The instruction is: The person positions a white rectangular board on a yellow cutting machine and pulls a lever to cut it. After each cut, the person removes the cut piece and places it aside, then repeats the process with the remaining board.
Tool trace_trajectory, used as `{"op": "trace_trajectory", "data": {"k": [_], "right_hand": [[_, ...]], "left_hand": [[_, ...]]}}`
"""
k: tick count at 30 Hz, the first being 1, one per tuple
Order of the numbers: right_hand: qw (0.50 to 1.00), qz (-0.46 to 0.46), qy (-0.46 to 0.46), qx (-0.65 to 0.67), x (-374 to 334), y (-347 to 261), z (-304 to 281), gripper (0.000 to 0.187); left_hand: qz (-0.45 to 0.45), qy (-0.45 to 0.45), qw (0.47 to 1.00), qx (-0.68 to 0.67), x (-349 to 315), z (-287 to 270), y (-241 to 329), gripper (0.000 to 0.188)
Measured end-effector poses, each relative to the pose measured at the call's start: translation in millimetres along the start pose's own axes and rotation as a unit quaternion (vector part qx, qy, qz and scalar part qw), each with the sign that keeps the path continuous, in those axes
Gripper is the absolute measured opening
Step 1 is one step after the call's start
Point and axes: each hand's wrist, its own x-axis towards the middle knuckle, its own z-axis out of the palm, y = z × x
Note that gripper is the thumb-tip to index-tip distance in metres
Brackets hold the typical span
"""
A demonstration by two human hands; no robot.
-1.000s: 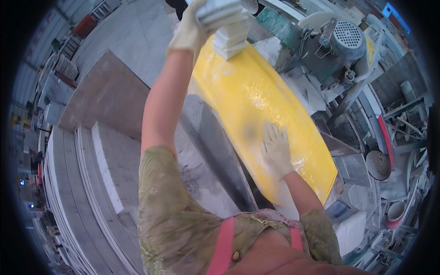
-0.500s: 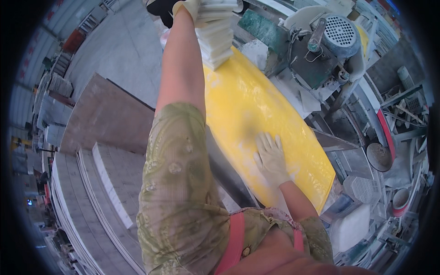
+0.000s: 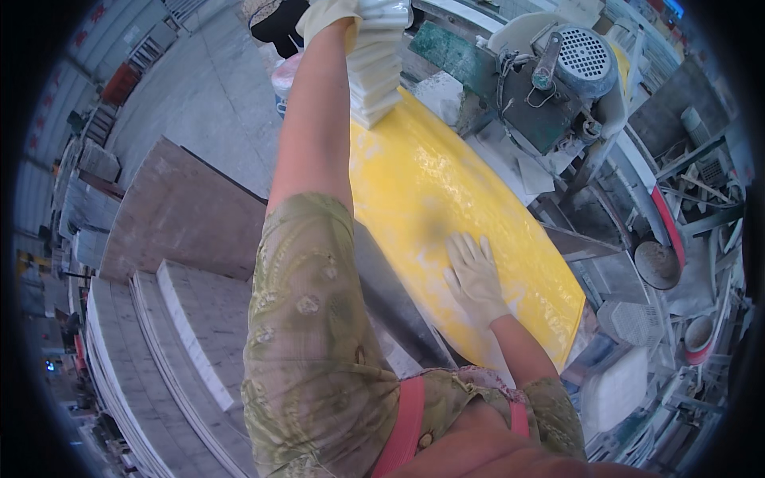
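My right hand, in a pale cream glove, lies flat with fingers spread on a wet-looking yellow sheet. The sheet covers a long surface in front of me. My left hand, gloved alike, is stretched far forward to the top edge of the view. It is against the left side of a stack of white slabs or strips at the sheet's far end. The left fingers are partly cut off and hidden, so their grip cannot be made out.
On the right stands a dusty machine with a round-grilled motor. Long grey slabs are stacked at left beside a brown board. A person in dark clothing is beyond my left hand. A white plastic container sits lower right.
The view has shifted slightly, showing more of my left glove and of the person beyond it. My right hand stays flat on the yellow sheet.
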Motion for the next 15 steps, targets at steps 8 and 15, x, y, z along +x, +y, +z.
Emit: {"op": "trace_trajectory", "data": {"k": [8, 15], "right_hand": [[1.000, 0.004, -0.008, 0.008, 0.1, -1.6, -1.6, 0.057], [1.000, -0.005, 0.017, 0.017, -2.1, -1.0, -4.0, 0.054]], "left_hand": [[0.357, 0.018, 0.932, 0.066, -17.7, -53.5, 33.4, 0.070], [0.398, 0.011, 0.917, 0.008, -24.0, -38.4, 39.3, 0.044]]}}
